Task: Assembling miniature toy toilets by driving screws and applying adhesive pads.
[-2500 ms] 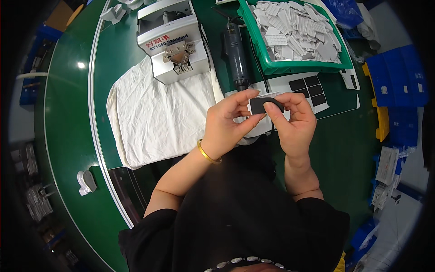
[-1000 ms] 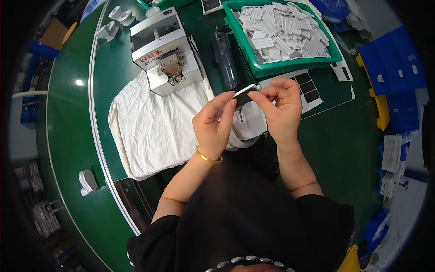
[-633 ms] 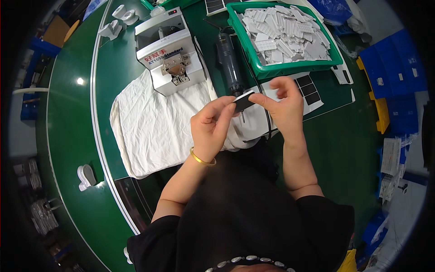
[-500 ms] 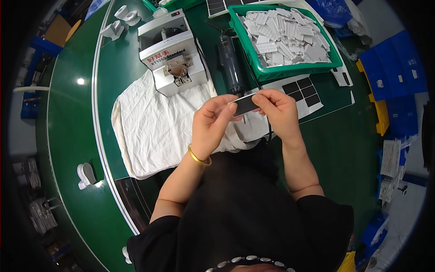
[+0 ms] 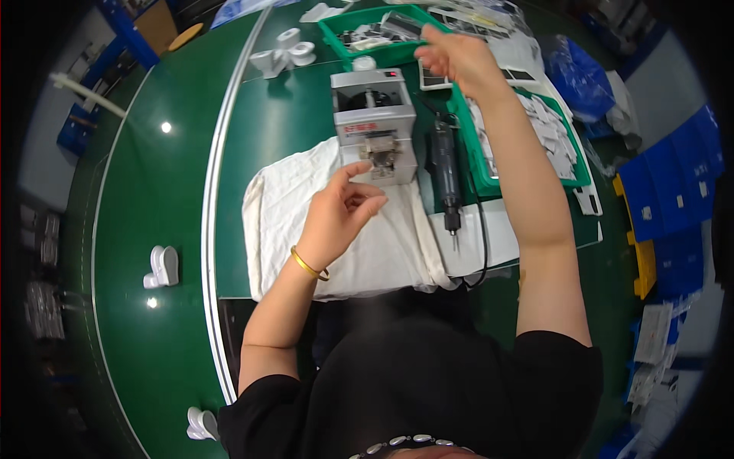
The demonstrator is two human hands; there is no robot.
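A dark piece (image 5: 401,27) is being either gripped or let go at the right fingers (image 5: 432,34), which cannot be told, at the far bin (image 5: 397,55). If dropped, it could be scuffed by parts (image 5: 369,36) there. The left fingers (image 5: 352,172) are being held apart, empty; the machine (image 5: 373,120) beside them might be bumped.

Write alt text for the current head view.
A person's right hand reaches over a far green bin, its grip unclear, while the left hand, open and empty, is in front of a small grey machine on a white cloth. To the machine's right are a dark electric screwdriver and a nearer green bin of white pieces.
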